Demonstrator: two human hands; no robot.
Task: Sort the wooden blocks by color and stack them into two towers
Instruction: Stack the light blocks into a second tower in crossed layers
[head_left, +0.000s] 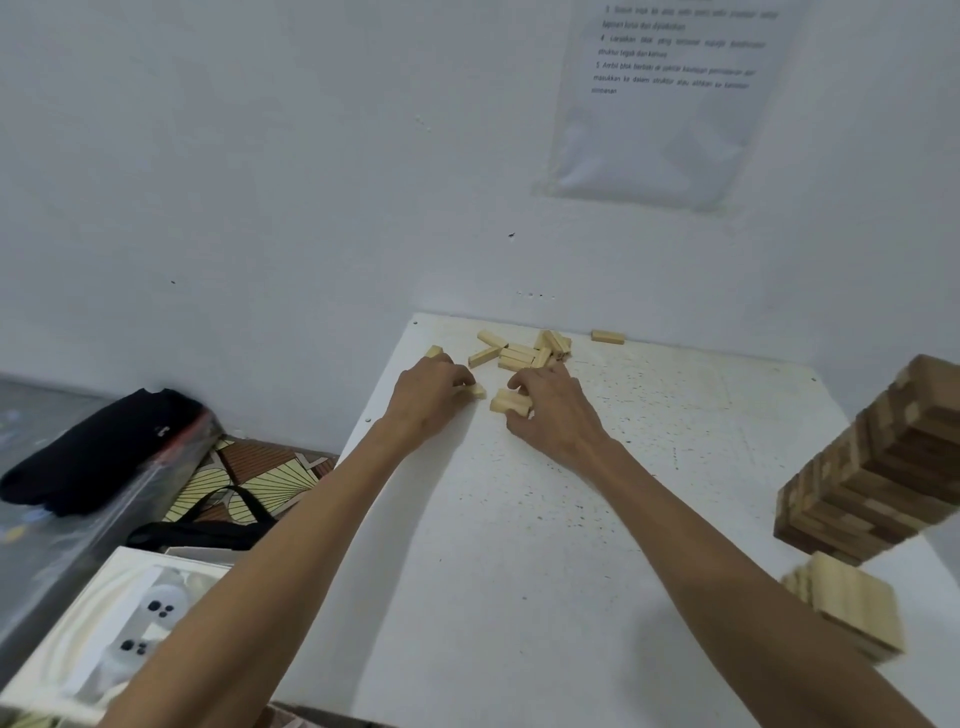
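Observation:
Several pale wooden blocks lie loose at the far side of the white table, one more block apart by the wall. My left hand pinches one pale block at its fingertips. My right hand grips a few pale blocks held side by side on the table. A tall tower of dark brown blocks stands at the right edge. In front of it sits a low stack of pale blocks.
The table stands against a white wall that bears a printed sheet. To the left, below the table, lie a black garment, a patterned bag and a white box.

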